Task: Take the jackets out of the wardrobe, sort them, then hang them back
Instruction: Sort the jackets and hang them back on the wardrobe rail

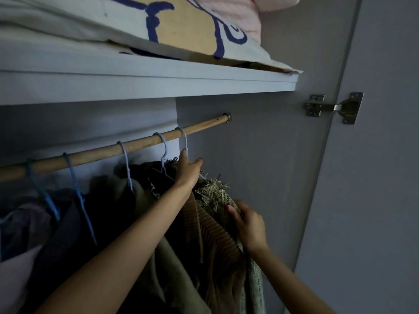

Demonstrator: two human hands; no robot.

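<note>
Fringed knit jacket [215, 193]: on light-blue hanger [186, 143] at the wooden rail's [136, 146] right end. Left hand [188, 171] pinches the hanger neck; right hand [246, 220] grips the jacket's shoulder. No legible writing.

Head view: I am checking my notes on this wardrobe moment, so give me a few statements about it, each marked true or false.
1. The left hand is raised to the neck of the rightmost pale blue wire hanger hooked on the round wooden rail. True.
2. The right hand hangs free, touching nothing. False: its fingers rest on the shoulder of the fringed beige knit garment.
3. The wooden rail carries no hangers. False: five hooks sit on it.
4. A patterned cream cushion with dark blue lines lies on the white shelf above the rail. True.
5. The metal door hinge is left of the rail. False: it is to the right.
</note>
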